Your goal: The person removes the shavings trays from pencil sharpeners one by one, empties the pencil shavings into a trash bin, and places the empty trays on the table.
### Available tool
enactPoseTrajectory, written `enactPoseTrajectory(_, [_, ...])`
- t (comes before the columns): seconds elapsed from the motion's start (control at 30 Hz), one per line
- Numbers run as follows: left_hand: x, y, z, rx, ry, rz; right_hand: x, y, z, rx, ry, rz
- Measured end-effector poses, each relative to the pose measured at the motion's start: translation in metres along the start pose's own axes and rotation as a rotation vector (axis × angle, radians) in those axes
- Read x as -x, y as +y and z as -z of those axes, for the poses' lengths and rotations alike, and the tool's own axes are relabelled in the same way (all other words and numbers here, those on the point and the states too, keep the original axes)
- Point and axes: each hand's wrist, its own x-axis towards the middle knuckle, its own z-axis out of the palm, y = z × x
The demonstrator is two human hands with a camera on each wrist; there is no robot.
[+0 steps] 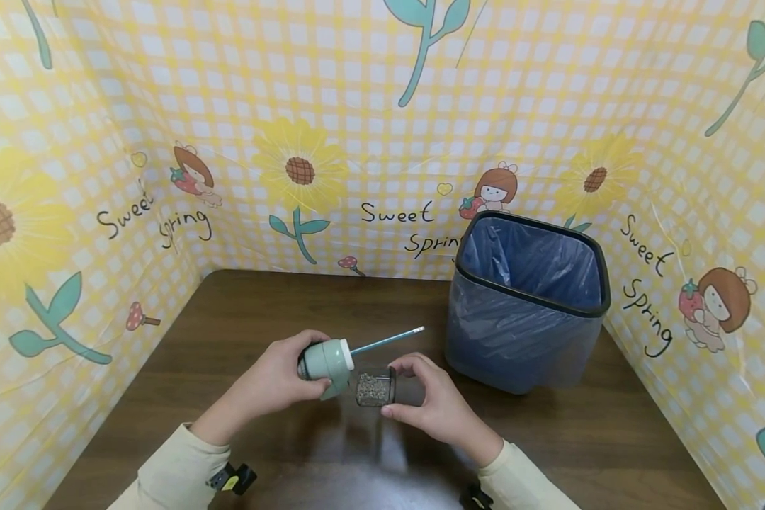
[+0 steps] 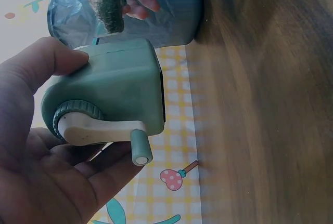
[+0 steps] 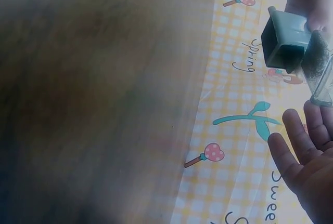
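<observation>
My left hand (image 1: 293,375) grips a green crank pencil sharpener (image 1: 329,361), tilted above the table. A light-blue pencil (image 1: 387,341) juts from its white front toward the right. The left wrist view shows the crank handle (image 2: 106,130) on the sharpener's side, with the thumb pressed on the body. In my right hand (image 1: 438,402), pinched between thumb and fingers, is the clear shavings drawer (image 1: 375,389), apart from the sharpener. Dark grey shavings fill much of it. The right wrist view has the sharpener's dark open underside (image 3: 287,56) beside the drawer (image 3: 315,60).
A bin (image 1: 516,340) with a black rim and a translucent bluish liner stands at the right, just beyond my right hand. The brown wooden table (image 1: 261,304) is enclosed by yellow checked cloth (image 1: 357,92) at the back and both sides.
</observation>
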Motion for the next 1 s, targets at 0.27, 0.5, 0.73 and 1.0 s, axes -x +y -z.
enactPoseTrajectory(0.27, [-0.004,-0.006,-0.003,-0.028,0.000,0.039,-0.001,-0.002,0.002,-0.005,0.011,-0.006])
enactPoseTrajectory(0.5, [-0.006,-0.013,-0.005,-0.052,-0.007,0.050,-0.001,-0.003,0.003,-0.010,0.007,-0.009])
enactPoseTrajectory(0.73, [-0.008,-0.017,-0.005,-0.061,-0.018,0.073,0.000,-0.003,0.002,-0.007,0.004,-0.004])
enactPoseTrajectory(1.0, [-0.007,-0.022,-0.009,-0.061,-0.011,0.074,0.000,-0.003,0.001,-0.008,0.010,0.004])
